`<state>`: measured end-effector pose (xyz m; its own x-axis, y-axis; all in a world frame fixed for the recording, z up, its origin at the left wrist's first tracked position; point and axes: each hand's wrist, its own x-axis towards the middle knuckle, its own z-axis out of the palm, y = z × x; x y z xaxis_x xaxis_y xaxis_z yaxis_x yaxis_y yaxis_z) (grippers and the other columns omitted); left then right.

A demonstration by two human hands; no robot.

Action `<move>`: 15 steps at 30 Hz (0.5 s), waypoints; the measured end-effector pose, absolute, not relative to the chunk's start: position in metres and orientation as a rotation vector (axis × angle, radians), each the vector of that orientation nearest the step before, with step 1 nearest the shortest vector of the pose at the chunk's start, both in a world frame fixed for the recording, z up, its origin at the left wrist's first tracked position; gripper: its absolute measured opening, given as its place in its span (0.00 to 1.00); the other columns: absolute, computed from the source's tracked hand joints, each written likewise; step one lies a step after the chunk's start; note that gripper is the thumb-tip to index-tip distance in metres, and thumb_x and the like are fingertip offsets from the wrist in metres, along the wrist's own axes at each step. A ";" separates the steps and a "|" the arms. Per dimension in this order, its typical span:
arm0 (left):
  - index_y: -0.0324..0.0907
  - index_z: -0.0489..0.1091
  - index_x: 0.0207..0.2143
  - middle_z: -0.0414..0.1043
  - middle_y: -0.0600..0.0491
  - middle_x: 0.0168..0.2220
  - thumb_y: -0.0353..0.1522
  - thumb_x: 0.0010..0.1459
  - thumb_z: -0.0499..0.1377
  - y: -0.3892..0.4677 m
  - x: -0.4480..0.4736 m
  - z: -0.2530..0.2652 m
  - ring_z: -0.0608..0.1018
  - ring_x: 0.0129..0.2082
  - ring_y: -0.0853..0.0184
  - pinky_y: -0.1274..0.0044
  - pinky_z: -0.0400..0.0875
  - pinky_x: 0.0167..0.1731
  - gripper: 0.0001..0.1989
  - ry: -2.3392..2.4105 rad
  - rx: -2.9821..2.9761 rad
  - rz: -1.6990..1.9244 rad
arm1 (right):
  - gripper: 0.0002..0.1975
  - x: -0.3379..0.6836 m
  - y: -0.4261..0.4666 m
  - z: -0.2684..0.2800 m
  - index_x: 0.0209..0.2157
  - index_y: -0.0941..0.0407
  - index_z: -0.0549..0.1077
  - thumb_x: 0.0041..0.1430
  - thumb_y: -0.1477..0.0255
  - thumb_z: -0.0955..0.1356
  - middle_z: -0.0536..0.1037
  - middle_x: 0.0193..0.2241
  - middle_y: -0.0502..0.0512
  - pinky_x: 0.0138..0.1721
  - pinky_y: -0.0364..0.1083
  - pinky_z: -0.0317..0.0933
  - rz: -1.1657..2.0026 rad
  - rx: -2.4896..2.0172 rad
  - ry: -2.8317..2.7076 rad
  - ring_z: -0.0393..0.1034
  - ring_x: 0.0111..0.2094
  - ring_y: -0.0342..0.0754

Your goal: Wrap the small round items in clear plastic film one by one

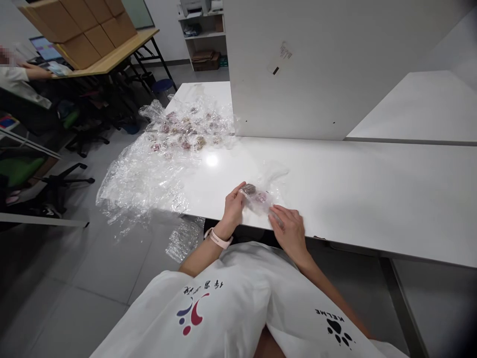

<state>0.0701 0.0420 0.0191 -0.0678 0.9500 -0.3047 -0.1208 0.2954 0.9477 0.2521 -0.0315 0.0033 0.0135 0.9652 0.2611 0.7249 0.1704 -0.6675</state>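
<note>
Near the front edge of the white table (335, 199), both my hands are on a clear plastic bag (260, 199). A small dark brown lump and something pinkish show through the bag; I cannot make out their kind. My left hand (234, 206) grips the bag's left end by the brown lump, thumb and fingers closed. At the lower right end, my right hand (288, 226) has its fingers bent over the plastic, pinching it. A loose flap of clear film (276, 173) spreads behind the bag on the tabletop.
Crumpled clear plastic (141, 174) covers the table's left end and hangs over its edge, with several small reddish and brown pieces (186, 132) in it. A white upright panel (290, 69) rises behind. More plastic (184, 238) lies below. A person (22, 79) sits at far left near cardboard boxes (80, 30).
</note>
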 end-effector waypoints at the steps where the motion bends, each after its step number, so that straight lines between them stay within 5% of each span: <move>1: 0.42 0.69 0.57 0.78 0.48 0.45 0.31 0.62 0.57 0.042 0.075 0.024 0.80 0.44 0.65 0.74 0.76 0.45 0.20 1.208 0.673 1.075 | 0.19 0.247 -0.031 0.005 0.50 0.52 0.75 0.66 0.58 0.62 0.77 0.51 0.59 0.51 0.61 0.63 0.610 -1.584 -1.665 0.68 0.50 0.59; 8: 0.43 0.75 0.52 0.79 0.49 0.45 0.26 0.55 0.62 0.025 0.088 0.046 0.79 0.37 0.71 0.81 0.74 0.39 0.20 0.879 0.330 1.026 | 0.24 0.241 -0.013 0.028 0.51 0.51 0.67 0.61 0.51 0.66 0.70 0.59 0.57 0.54 0.56 0.67 1.655 -1.056 -0.842 0.67 0.59 0.55; 15: 0.39 0.77 0.46 0.79 0.45 0.41 0.38 0.56 0.63 0.013 0.079 0.043 0.78 0.34 0.64 0.71 0.74 0.36 0.17 1.152 0.785 0.884 | 0.26 0.226 -0.017 0.033 0.44 0.53 0.70 0.46 0.58 0.77 0.78 0.46 0.53 0.47 0.49 0.69 1.549 -1.166 -0.550 0.74 0.46 0.50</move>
